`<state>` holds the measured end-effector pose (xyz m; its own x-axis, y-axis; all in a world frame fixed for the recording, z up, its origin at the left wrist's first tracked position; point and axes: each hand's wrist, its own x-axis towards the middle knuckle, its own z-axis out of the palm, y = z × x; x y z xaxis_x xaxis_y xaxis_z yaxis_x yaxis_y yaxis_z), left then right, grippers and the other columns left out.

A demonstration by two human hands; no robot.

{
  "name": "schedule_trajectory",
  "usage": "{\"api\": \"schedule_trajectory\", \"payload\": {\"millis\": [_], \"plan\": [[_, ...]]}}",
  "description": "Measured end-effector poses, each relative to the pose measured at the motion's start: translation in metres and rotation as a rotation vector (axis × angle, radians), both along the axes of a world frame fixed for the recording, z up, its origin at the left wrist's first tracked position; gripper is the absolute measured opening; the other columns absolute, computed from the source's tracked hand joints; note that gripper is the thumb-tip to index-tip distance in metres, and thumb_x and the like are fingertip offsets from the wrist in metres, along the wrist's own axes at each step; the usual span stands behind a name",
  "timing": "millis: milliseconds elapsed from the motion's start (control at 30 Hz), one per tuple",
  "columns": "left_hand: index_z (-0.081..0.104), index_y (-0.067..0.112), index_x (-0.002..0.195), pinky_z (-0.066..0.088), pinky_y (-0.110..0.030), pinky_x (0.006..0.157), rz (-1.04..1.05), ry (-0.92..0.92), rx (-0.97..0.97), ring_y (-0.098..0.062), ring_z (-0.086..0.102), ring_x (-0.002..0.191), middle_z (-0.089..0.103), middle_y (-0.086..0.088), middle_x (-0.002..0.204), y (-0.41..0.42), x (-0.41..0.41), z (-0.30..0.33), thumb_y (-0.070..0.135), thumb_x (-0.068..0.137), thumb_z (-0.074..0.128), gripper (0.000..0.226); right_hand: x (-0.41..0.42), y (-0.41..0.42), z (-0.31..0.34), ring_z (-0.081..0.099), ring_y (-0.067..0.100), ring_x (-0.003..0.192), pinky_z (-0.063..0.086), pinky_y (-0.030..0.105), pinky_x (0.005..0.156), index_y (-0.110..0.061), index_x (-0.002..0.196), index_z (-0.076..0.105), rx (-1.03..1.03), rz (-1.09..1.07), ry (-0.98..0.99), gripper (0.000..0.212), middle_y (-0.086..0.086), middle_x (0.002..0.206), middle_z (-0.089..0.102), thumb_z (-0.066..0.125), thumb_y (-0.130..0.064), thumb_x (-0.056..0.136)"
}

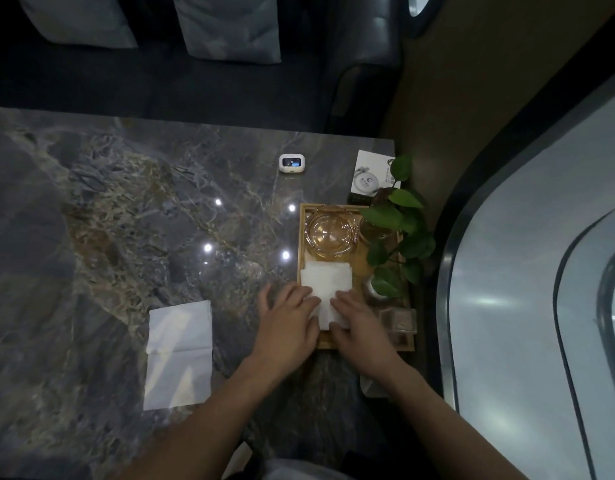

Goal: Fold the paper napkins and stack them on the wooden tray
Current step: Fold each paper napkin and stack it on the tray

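Each grip is flat: left hand (288, 320) and right hand (359, 322) press, fingers toward 12 o'clock, on folded napkins (328, 282) in the wooden tray (301, 237) (an unfolded napkin (179, 355) lies at 9 o'clock on the counter (108, 202)).

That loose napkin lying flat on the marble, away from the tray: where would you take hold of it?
Probably by its near left corner, coming in from the person's side. The unfolded napkin lies flat on the table, so only an edge or corner can be pinched up, and nothing crowds that side.
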<state>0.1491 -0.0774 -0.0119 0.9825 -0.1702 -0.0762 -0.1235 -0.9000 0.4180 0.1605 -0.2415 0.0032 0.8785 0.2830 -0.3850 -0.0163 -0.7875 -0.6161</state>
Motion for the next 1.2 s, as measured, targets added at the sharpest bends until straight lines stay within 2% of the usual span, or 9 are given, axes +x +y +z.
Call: {"api": "schedule_trajectory", "payload": {"millis": [100,200,333,533,667,767,900,1033,1200], "plan": [[0.064,0.025,0.121,0.005,-0.055,0.116,-0.058,0.050,0.061,-0.019,0.038,0.137,0.055,0.003,0.139,0.002,-0.009,-0.006,0.031,0.088,0.050,0.037,-0.004,-0.001,-0.004,0.020,0.023,0.148,0.014,0.033,0.120,-0.012,0.143,0.043,-0.082,0.075,-0.044,0.049,0.008,0.157,0.033,0.051,-0.022,0.096],[0.060,0.025,0.126,0.002,-0.048,0.118,-0.065,0.026,0.029,-0.018,0.035,0.139,0.053,0.003,0.142,0.009,-0.021,-0.007,0.030,0.090,0.048,0.039,-0.009,-0.001,-0.005,0.017,0.026,0.149,0.012,0.037,0.121,-0.013,0.143,0.044,-0.138,0.119,-0.100,0.049,0.009,0.158,0.031,0.050,-0.023,0.095],[0.059,0.025,0.127,0.010,-0.047,0.118,-0.003,0.013,-0.042,-0.015,0.038,0.134,0.056,0.003,0.136,0.025,-0.038,-0.006,0.031,0.089,0.046,0.041,-0.022,0.013,0.000,0.028,0.033,0.145,0.025,0.052,0.119,-0.010,0.136,0.052,-0.148,0.174,-0.179,0.047,0.014,0.152,0.041,0.048,-0.022,0.091],[0.060,0.023,0.127,0.034,-0.045,0.112,0.149,0.034,-0.076,-0.016,0.049,0.124,0.060,0.001,0.130,0.052,-0.063,-0.010,0.025,0.087,0.056,0.040,-0.039,0.038,0.001,0.023,0.028,0.147,0.018,0.045,0.122,-0.019,0.143,0.042,-0.155,0.287,-0.153,0.054,0.007,0.156,0.036,0.041,-0.026,0.090],[0.065,0.018,0.120,0.044,-0.041,0.101,0.220,-0.008,-0.124,-0.019,0.057,0.111,0.064,-0.001,0.119,0.068,-0.077,-0.011,0.021,0.083,0.061,0.037,-0.044,0.054,0.001,0.036,0.025,0.138,0.032,0.046,0.114,-0.024,0.134,0.050,-0.134,0.351,-0.168,0.050,0.002,0.147,0.044,0.036,-0.032,0.087],[0.066,0.015,0.117,0.048,-0.039,0.096,0.261,-0.019,-0.132,-0.020,0.059,0.107,0.066,-0.002,0.117,0.078,-0.087,-0.011,0.020,0.082,0.063,0.036,-0.047,0.064,0.001,0.040,0.024,0.133,0.035,0.043,0.112,-0.021,0.134,0.051,-0.120,0.390,-0.185,0.050,0.004,0.142,0.049,0.039,-0.030,0.086],[0.067,0.013,0.117,0.050,-0.039,0.094,0.325,-0.011,-0.137,-0.022,0.061,0.108,0.066,-0.005,0.118,0.091,-0.101,-0.012,0.023,0.081,0.056,0.038,-0.052,0.079,0.007,0.044,0.029,0.131,0.032,0.044,0.115,-0.013,0.129,0.057,-0.094,0.432,-0.205,0.050,0.010,0.138,0.054,0.039,-0.027,0.084],[0.067,0.012,0.118,0.050,-0.041,0.097,0.373,0.005,-0.131,-0.024,0.061,0.111,0.066,-0.007,0.120,0.102,-0.113,-0.013,0.027,0.081,0.050,0.043,-0.059,0.094,0.011,0.046,0.033,0.132,0.031,0.043,0.114,-0.010,0.129,0.058,-0.067,0.448,-0.208,0.046,0.015,0.139,0.055,0.052,-0.019,0.084],[0.068,0.011,0.116,0.049,-0.039,0.099,0.463,0.025,-0.111,-0.025,0.062,0.112,0.067,-0.009,0.120,0.115,-0.127,-0.015,0.024,0.081,0.055,0.040,-0.064,0.110,-0.002,0.034,0.027,0.142,0.027,0.048,0.118,-0.013,0.137,0.052,-0.105,0.527,-0.167,0.052,0.010,0.150,0.044,0.048,-0.023,0.086]]}}
